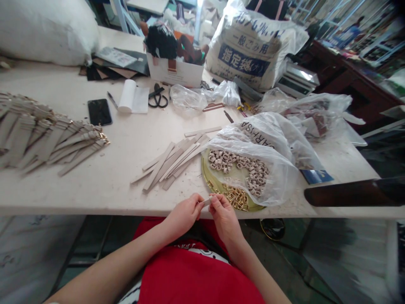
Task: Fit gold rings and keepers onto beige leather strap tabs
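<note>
My left hand (189,209) and my right hand (223,213) meet over the table's front edge. Both pinch a short visible length of a pale grey strap (206,202); the rest of it is hidden by my fingers. Just beyond my right hand is a green tray (205,173) holding gold buckles (236,197) and small grey loops (257,175). A clear plastic bag (281,169) lies partly over the tray. Left of the tray, loose grey straps (172,162) are spread in a pile.
Many straps with gold buckles (47,135) are heaped at the left. Behind stand a phone (99,112), a paper roll (127,97), black scissors (158,98), a white box (175,74) and a large printed sack (247,50). A dark brown bar (351,193) juts in from the right.
</note>
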{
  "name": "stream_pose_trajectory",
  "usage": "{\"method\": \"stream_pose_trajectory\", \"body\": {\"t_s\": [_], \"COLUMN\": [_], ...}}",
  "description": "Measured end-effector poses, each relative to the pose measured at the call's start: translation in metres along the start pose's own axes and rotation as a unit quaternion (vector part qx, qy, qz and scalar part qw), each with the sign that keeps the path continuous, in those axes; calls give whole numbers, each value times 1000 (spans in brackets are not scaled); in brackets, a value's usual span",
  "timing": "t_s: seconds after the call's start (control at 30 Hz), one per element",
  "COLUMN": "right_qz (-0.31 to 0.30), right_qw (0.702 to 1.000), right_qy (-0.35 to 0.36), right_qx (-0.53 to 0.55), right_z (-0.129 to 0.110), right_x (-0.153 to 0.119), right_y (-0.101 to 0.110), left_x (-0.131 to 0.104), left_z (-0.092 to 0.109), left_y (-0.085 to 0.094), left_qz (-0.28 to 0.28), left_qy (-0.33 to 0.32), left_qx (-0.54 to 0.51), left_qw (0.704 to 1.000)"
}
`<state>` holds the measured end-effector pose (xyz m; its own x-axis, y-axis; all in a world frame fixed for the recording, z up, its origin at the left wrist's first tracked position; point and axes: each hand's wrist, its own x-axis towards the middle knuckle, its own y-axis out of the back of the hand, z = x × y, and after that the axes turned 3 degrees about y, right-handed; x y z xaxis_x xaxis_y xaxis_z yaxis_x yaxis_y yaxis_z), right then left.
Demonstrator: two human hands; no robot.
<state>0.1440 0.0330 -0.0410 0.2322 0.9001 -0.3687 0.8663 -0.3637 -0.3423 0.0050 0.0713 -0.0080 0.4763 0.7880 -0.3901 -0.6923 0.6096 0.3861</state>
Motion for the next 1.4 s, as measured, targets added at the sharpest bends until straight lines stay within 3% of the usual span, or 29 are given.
{"method": "stream_pose_trajectory", "body": {"t_s": [0.1, 0.23, 0.33, 0.4, 0.47, 0.53, 0.6, 0.63, 0.7, 0.83, 0.9, 1.03, 1.13, 1.23, 1.3, 1.4], "right_qz": [-15, -7, -71, -105, -103, -78, -64, -61, -64, -77, -86, -118, -112, -91, -86, -62], "right_qw": [999, 1000, 995, 978, 933, 849, 752, 717, 686, 699, 728, 896, 962, 990, 994, 995], "right_qy": [-16, 3, 10, 44, 115, 192, 195, 179, 148, 147, 146, 122, 93, 9, -50, -75], "right_qx": [41, 13, -66, -175, -326, -486, -627, -671, -709, -696, -664, -411, -232, -106, -41, 10], "right_z": [4, 10, 8, -2, -16, -29, -36, -38, -39, -41, -43, -38, -32, -32, -34, -36], "right_x": [-2, -6, -7, -1, 13, 33, 54, 63, 75, 82, 78, 61, 46, 33, 28, 29], "right_y": [-5, -10, -12, -9, -3, 3, 6, 6, 3, 3, 7, 10, 0, -11, -16, -16], "left_x": [0, -1, -1, -1, 2, 6, 11, 14, 17, 16, 14, 14, 16, 17, 16, 14], "left_z": [-1, -5, -4, -3, -4, -6, -9, -11, -14, -14, -11, 0, 4, 5, 3, -1], "left_y": [-4, -2, 4, 9, 14, 17, 17, 16, 13, 11, 12, 12, 11, 10, 11, 12], "left_qz": [-28, -132, -119, -98, -95, -66, -19, -1, 11, 13, 19, 6, -29, -2, 28, 44], "left_qy": [-3, 33, 44, 40, 36, 36, 44, 50, 55, 60, 56, 37, 32, 19, 9, 1], "left_qx": [-66, -173, -193, -205, -227, -251, -269, -273, -271, -257, -258, -274, -245, -176, -138, -112], "left_qw": [997, 976, 973, 973, 969, 965, 962, 961, 961, 965, 964, 961, 968, 984, 990, 993]}}
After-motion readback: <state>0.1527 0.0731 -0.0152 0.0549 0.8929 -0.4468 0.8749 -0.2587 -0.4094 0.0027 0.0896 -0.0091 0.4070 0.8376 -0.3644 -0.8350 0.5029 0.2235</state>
